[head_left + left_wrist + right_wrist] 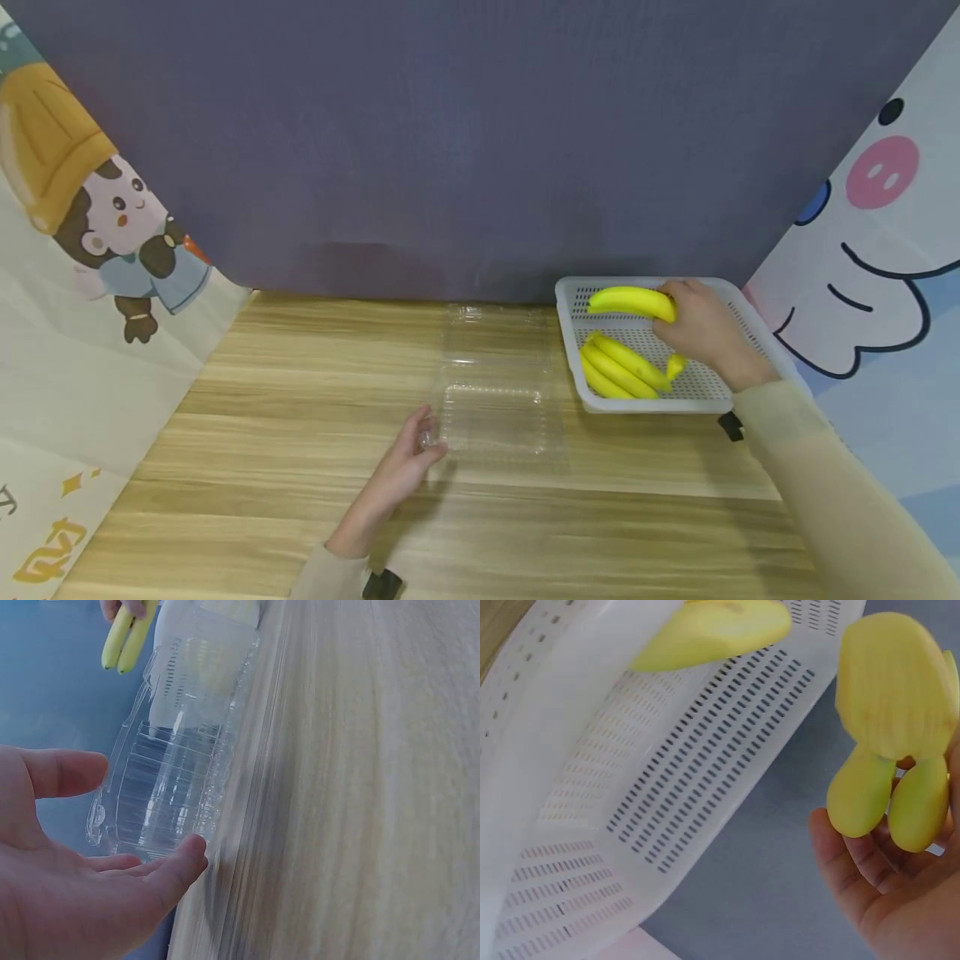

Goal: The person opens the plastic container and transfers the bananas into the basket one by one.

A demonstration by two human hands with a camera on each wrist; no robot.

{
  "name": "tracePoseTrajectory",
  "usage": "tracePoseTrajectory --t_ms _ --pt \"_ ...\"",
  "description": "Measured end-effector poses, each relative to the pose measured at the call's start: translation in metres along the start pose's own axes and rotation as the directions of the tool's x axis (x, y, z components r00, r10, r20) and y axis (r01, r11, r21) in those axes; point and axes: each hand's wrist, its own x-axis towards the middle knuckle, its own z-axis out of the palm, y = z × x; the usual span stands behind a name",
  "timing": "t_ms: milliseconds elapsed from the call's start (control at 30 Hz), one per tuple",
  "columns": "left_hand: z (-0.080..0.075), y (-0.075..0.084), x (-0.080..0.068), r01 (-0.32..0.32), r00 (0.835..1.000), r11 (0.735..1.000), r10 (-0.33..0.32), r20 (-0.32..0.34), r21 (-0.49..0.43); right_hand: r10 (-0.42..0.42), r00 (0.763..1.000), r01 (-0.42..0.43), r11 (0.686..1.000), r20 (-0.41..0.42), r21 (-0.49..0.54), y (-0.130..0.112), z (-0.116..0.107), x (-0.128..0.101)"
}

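The right hand (701,333) is curled around a small bunch of bananas (632,302), holding it just above the white basket (750,321), where another bunch (618,367) lies. The left hand (401,467), fingers relaxed and spread, touches the near corner of the clear plastic box (495,404) on the wooden table (262,433).

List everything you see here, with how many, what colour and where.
held bananas: one bunch, yellow, lifted above the basket in the right hand
bananas in basket: one bunch, yellow, lying in the basket
basket: one, white, perforated, on the table's far right
clamshell container: one, clear plastic, open, mid-table
table: one, light wood grain
backdrop: one, grey, behind the table
cartoon panels: two, printed, left and right sides
left hand: touching the container's near-left corner
right hand: gripping the held bananas
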Motion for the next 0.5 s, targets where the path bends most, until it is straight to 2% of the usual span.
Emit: tracePoseTrajectory --t_ms 500 --pt "-0.001 -0.002 -0.001 -0.011 1.000 1.000 0.011 -0.014 0.021 0.042 0.999 -0.042 0.999 0.018 -0.003 0.030 0.013 0.000"
